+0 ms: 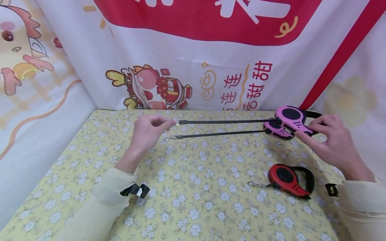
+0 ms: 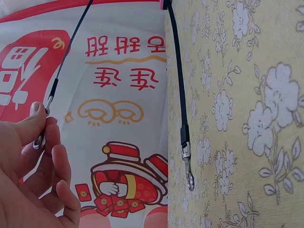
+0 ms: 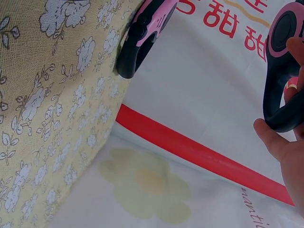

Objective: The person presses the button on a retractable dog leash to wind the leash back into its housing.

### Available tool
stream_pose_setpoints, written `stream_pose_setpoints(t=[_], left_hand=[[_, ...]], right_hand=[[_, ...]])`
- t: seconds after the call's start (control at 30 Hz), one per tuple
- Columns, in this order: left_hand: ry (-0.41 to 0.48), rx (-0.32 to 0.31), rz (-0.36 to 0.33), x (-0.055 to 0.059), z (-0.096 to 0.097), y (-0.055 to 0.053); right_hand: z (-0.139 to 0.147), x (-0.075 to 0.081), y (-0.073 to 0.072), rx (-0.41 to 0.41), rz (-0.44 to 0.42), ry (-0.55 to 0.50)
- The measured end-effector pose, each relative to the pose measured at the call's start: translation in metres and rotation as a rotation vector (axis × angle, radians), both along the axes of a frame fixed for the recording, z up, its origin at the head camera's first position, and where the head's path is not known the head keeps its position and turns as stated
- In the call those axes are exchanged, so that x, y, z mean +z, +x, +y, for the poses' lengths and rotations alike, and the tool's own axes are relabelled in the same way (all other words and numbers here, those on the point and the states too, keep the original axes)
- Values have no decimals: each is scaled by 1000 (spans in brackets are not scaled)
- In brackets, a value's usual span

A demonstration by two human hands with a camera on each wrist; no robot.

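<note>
One pink leash (image 1: 290,114) is above the table (image 1: 211,217), cord (image 1: 227,122) taut: your left hand (image 1: 147,132) pinches its clip (image 2: 40,140), your right hand (image 1: 336,145) grips its handle (image 3: 274,97). Below lie a second pink leash (image 1: 275,130) and, nearer you, a red leash (image 1: 284,177).

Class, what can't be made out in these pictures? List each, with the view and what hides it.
- Left wrist view: part of the held clip, covered by the left hand.
- Right wrist view: the rest of the held pink leash, cut off by the right edge.
- Head view: tops of the large white lettering, cut off by the top edge.
</note>
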State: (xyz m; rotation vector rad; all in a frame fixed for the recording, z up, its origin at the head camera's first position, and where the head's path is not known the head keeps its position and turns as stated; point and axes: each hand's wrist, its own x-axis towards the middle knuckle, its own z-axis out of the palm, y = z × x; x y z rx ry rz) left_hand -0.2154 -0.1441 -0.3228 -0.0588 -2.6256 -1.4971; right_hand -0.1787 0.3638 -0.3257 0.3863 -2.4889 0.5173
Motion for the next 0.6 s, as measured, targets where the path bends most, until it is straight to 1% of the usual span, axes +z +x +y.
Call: stream_pose_setpoints(t=[0.13, 0.6], left_hand=[[0, -2, 2, 0, 1, 1], [-28, -24, 27, 0, 3, 2]], right_hand=[[0, 0, 0, -2, 1, 5], [0, 0, -2, 55, 23, -22]])
